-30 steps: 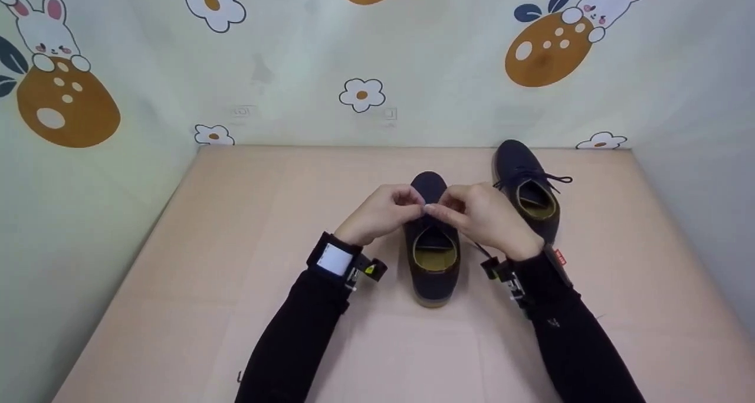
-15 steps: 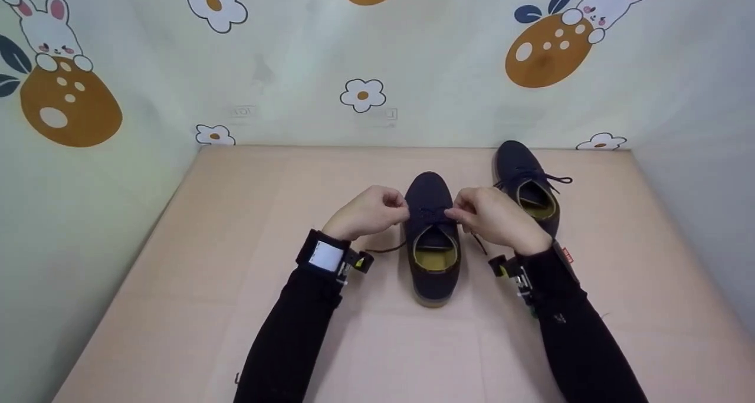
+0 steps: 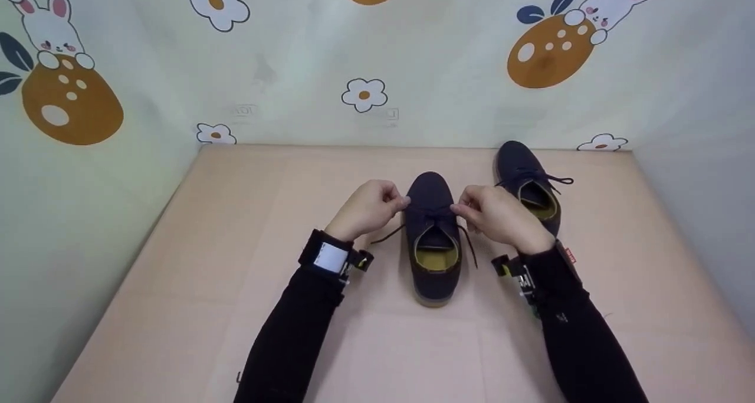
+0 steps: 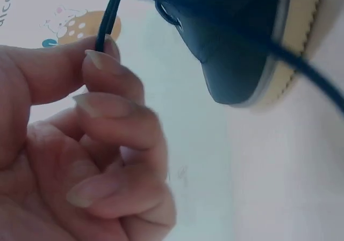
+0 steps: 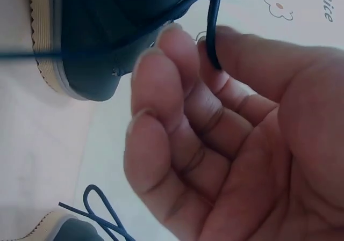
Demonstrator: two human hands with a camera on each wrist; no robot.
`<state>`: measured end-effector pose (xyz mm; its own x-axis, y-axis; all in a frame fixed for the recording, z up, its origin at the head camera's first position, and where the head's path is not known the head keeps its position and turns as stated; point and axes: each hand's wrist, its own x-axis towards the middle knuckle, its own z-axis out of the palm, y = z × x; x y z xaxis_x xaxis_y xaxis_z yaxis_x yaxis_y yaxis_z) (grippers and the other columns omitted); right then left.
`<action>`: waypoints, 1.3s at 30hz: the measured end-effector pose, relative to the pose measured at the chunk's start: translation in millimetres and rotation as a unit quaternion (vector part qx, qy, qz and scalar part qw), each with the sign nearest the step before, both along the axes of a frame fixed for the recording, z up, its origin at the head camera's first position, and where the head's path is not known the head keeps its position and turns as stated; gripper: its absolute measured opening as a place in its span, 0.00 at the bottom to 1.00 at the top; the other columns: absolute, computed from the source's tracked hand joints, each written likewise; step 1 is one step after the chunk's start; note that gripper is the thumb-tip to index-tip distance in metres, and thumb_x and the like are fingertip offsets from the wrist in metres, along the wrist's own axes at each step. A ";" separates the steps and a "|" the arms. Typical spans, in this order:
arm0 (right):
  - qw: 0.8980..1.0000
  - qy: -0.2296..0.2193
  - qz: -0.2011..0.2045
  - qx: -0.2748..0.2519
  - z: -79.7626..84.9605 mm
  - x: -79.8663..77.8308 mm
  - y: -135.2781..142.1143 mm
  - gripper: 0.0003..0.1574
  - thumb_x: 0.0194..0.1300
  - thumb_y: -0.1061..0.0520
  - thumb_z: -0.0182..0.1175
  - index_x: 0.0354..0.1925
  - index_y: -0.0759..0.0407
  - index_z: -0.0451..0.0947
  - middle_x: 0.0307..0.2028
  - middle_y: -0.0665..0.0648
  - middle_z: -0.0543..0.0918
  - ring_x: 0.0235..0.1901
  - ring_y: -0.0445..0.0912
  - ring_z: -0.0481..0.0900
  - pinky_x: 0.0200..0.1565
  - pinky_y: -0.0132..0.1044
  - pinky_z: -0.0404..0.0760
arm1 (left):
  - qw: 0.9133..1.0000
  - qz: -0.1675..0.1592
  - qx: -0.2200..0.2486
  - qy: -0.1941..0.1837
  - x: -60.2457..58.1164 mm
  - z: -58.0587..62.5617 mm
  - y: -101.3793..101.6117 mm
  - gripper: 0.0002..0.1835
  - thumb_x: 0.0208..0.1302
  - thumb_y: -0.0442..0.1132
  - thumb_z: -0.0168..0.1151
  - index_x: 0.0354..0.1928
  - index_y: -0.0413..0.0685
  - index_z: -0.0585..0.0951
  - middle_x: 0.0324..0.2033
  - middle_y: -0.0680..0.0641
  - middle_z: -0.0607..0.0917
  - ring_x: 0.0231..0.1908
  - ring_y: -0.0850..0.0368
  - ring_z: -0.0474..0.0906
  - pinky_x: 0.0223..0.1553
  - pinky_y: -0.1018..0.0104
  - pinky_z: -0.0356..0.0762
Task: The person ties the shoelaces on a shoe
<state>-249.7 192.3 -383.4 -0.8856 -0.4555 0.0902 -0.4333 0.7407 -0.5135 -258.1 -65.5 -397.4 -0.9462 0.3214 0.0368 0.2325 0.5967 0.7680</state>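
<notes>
A dark navy lace-up shoe (image 3: 429,186) with a yellowish lining rests in the middle, its toe pointing away. At its left side my left hand (image 3: 364,209) pinches a doubled length of shoelace (image 4: 109,22) between thumb and index finger. On the opposite side, my right hand (image 3: 502,219) holds another bend of shoelace (image 5: 213,34) by thumb and index fingertips. Both lengths run in to a knot over the shoe's tongue. One loose lace end (image 3: 389,235) trails out to the left, and a second lace end (image 3: 470,249) hangs to the right.
A matching shoe (image 3: 514,158) with its lace tied in a bow lies at the back right, partly behind my right hand. The pale pink tabletop (image 3: 236,261) meets a curtain (image 3: 295,55) printed with rabbits and flowers at the back.
My hands, together over the shoe a second ago, have drawn apart to its two sides, pulling the shoelace outward. The loose lace ends now show more fully on both sides.
</notes>
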 end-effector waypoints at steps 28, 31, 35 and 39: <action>0.995 -0.081 0.058 -0.016 12.4 11.4 12.0 0.18 0.70 0.57 0.57 0.22 0.52 0.70 0.17 0.48 0.74 0.15 0.44 0.75 0.22 0.35 0.69 | 0.990 -0.136 -0.040 -0.012 -2.9 -1.9 -20.7 0.13 0.70 0.41 0.60 0.25 0.46 0.78 0.17 0.54 0.78 0.17 0.63 0.66 0.23 0.68 0.62; 0.997 -0.069 0.043 -0.018 12.0 11.4 13.2 0.15 0.64 0.61 0.56 0.21 0.51 0.71 0.17 0.47 0.74 0.13 0.42 0.74 0.20 0.33 0.68 | 0.989 -0.126 -0.071 0.016 -1.5 2.3 -26.8 0.12 0.66 0.36 0.58 0.22 0.47 0.75 0.15 0.56 0.75 0.18 0.62 0.67 0.25 0.67 0.64; 0.999 -0.041 0.020 0.003 7.1 8.6 12.6 0.13 0.58 0.63 0.55 0.19 0.51 0.72 0.16 0.46 0.73 0.13 0.40 0.72 0.22 0.34 0.69 | 0.984 -0.125 -0.123 0.035 -0.4 6.1 -31.9 0.13 0.61 0.33 0.59 0.19 0.48 0.74 0.16 0.57 0.71 0.20 0.61 0.66 0.26 0.67 0.64; 0.999 0.018 -0.009 0.035 1.4 7.0 12.1 0.14 0.55 0.63 0.57 0.16 0.50 0.71 0.16 0.46 0.72 0.16 0.41 0.70 0.26 0.36 0.68 | 0.979 -0.126 -0.151 0.043 0.2 8.5 -32.9 0.13 0.58 0.32 0.59 0.17 0.48 0.74 0.16 0.57 0.69 0.20 0.61 0.65 0.26 0.67 0.63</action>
<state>-242.6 204.4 -382.0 -0.8905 -0.4458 0.0909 -0.4368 0.7819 -0.4448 -258.0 -98.4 -388.9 -0.8329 0.5530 -0.0203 0.4579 0.7094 0.5358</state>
